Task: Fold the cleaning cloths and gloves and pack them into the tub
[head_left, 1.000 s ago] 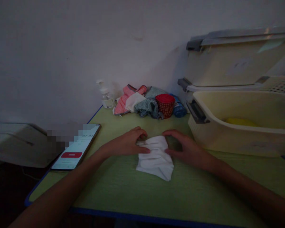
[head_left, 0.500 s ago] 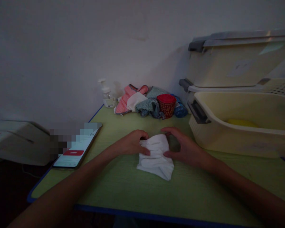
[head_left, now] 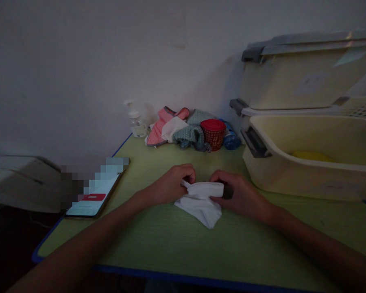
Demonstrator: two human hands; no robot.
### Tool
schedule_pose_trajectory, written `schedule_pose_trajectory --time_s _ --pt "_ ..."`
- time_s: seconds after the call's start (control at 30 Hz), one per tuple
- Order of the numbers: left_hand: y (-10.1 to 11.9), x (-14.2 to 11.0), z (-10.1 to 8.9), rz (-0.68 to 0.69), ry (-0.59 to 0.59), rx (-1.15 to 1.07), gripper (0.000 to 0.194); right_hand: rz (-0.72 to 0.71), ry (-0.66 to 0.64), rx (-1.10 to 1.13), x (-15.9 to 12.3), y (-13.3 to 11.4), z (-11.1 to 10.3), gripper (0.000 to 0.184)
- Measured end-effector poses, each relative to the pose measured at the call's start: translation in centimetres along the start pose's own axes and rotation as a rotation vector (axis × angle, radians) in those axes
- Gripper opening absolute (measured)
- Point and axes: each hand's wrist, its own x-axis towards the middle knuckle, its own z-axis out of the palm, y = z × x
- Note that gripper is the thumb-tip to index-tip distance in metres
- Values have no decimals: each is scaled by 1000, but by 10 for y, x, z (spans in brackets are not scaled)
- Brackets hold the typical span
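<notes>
Left hand (head_left: pixel 178 185) pinching crumpled white fabric cloth (head_left: pixel 203 202); half-open right hand (head_left: pixel 239 195) bordering it, hold unclear; even tension is favouring neatness.

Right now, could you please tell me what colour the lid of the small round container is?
Its lid is red, clearest in the head view.
</notes>
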Motion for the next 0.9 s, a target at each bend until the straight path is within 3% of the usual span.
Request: schedule_pose_trajectory --time_s 0.13,0.27,0.5,0.6,0.67,0.77,0.9 --pt "-3 -1 2 198 15 24 25 -203 -43 -217 -3 -3 -2 17" --pt "-6 -2 3 235 -17 -9 25 -338 -77 -286 -5 -2 0 21" --pt "3 -8 -14 318 -169 154 18 -327 -77 -295 -6 -5 1 26" --pt "9 -12 -15 369 -157 382 25 -318 -73 -295 -6 -5 0 26" --pt "10 -13 -12 390 -141 487 20 -329 -68 -299 -6 -3 1 25" --pt "10 -13 -8 421 -140 540 8 -359 -67 -317 -7 -2 1 23" --pt "11 -12 -9 435 -137 534 9 -383 -77 -344 -8 -1 2 23"
